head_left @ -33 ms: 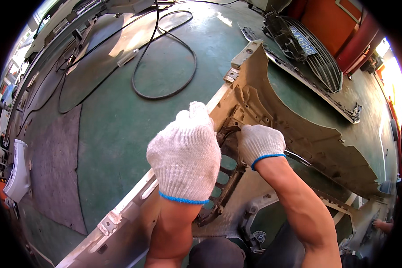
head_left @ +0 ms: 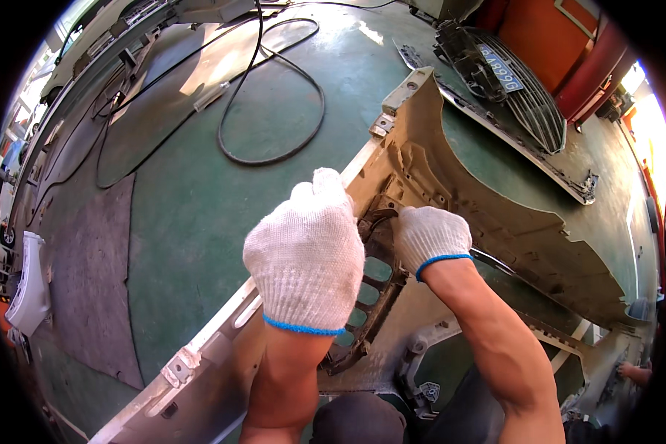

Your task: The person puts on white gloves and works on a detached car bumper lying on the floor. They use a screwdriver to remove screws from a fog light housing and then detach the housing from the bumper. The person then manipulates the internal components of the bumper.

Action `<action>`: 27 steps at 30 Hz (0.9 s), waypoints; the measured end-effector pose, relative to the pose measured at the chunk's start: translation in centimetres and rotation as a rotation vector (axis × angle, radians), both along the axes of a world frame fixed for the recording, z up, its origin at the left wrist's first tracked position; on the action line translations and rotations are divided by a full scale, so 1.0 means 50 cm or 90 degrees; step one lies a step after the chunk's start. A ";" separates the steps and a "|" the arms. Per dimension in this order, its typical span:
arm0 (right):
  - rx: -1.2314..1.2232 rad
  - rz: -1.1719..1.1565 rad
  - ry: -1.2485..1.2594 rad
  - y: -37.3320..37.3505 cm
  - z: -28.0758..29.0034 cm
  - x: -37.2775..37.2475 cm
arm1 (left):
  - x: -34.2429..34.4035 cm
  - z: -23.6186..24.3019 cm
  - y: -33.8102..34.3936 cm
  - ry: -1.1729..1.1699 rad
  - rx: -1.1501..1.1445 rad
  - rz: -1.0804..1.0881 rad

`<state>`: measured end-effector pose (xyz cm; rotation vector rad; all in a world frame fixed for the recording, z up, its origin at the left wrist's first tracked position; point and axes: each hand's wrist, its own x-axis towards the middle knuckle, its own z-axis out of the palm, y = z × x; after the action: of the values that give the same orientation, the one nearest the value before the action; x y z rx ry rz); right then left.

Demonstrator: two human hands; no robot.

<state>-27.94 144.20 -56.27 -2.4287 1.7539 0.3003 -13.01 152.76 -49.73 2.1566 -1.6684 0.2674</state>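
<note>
A large car bumper cover (head_left: 510, 248) lies across the view, its dusty brown inner side turned toward me. My left hand (head_left: 307, 240), in a white knitted glove with a blue cuff, is closed over its long pale edge, fingers wrapped out of sight. To its right, my right hand (head_left: 433, 235), gloved alike, is closed against the inner side beside a dark bracket (head_left: 383, 209). Whatever its fingers hold is hidden behind the glove. Below both hands runs a dark slotted strip (head_left: 362, 325) fixed within the cover. A metal arm-like part (head_left: 418, 370) sits lower down.
A black hose (head_left: 322, 111) loops over the green floor. At the far right lies a car grille (head_left: 533, 96) with a blue plate. A dark mat (head_left: 89, 288) and a white curved panel (head_left: 29, 288) are at left. Another person's hand (head_left: 633, 372) shows at the right edge.
</note>
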 end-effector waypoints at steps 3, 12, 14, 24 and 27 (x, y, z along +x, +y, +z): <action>-0.001 0.002 0.015 -0.002 0.016 -0.003 | 0.007 0.007 -0.002 0.011 -0.018 -0.010; -0.149 0.053 -0.114 0.030 0.020 -0.065 | 0.021 0.021 0.007 0.053 -0.005 -0.022; -0.093 0.055 -0.098 0.040 -0.011 -0.071 | 0.019 0.025 0.000 0.066 0.017 -0.030; -0.076 0.093 -0.132 0.054 -0.052 -0.027 | 0.047 0.054 -0.024 0.054 0.153 -0.038; -0.084 0.065 -0.107 0.054 -0.054 -0.033 | 0.038 0.042 -0.036 0.042 0.132 -0.076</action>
<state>-29.61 146.91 -58.98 -2.5546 1.6312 -0.0116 -11.12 150.97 -47.63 2.1720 -1.8497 -0.0109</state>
